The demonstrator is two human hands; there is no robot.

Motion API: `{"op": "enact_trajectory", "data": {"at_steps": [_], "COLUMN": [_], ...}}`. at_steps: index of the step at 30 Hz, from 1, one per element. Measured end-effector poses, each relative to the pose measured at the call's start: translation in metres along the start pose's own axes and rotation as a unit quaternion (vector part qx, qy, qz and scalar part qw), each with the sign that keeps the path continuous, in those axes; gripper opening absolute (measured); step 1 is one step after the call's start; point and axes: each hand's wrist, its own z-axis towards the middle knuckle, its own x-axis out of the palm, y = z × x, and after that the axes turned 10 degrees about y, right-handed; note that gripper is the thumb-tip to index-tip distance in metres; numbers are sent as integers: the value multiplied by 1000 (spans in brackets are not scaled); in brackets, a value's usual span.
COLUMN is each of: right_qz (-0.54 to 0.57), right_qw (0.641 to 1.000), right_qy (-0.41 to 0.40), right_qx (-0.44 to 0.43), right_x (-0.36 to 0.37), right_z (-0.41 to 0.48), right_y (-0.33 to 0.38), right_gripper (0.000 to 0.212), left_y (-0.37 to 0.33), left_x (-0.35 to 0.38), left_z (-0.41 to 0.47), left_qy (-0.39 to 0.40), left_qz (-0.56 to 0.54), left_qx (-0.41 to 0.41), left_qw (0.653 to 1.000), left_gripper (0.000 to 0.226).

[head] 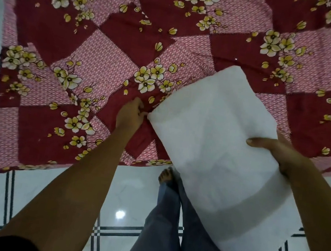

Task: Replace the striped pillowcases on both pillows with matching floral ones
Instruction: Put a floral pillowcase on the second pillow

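A bare white pillow [216, 144] with no case on it tilts from the bed's near edge down toward my legs. My right hand [277, 150] grips its right side, thumb lying across the top. My left hand [132, 113] pinches dark red floral fabric [140, 101] right beside the pillow's left corner. That fabric bears cream and yellow flowers like the cloth under it, so I cannot tell a loose floral pillowcase from the bedsheet. No striped pillowcase shows.
A maroon and pink patchwork floral sheet [112, 40] covers the low bed across the upper frame. Glossy white floor tiles [49, 200] with dark lines lie below it. My legs in grey-blue trousers [167, 231] and one bare foot [165, 176] stand at the bed's edge.
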Motion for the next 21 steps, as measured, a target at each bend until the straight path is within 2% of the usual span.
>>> {"op": "enact_trajectory", "data": {"at_steps": [3, 5, 9, 12, 15, 19, 21], "right_qz": [7, 17, 39, 48, 49, 43, 45], "right_qw": [1000, 1000, 999, 998, 998, 998, 998], "right_qy": [-5, -15, -23, -29, -25, -46, -37], "right_qx": [-9, -10, -13, -19, -22, -30, -28], "right_x": [-1, -1, -3, -5, -8, -11, -11], "right_z": [-5, -8, -15, -19, -18, -11, -9], "right_y": [-6, -6, -3, -3, -4, -9, -10], "right_gripper": [74, 72, 48, 31, 40, 41, 50], "left_y": [1, 2, 0, -9, -15, -16, -17], "left_x": [-8, -11, -9, -5, -1, 0, -2], "left_z": [3, 4, 10, 15, 18, 25, 28], "left_qy": [21, 27, 7, 30, 44, 35, 43], "left_qz": [-65, -71, -34, -12, 10, -5, 15], "left_qx": [-29, -19, 25, 45, 62, 31, 44], "left_qw": [997, 997, 999, 998, 997, 999, 998], "left_gripper": [9, 6, 7, 32, 46, 19, 9]}}
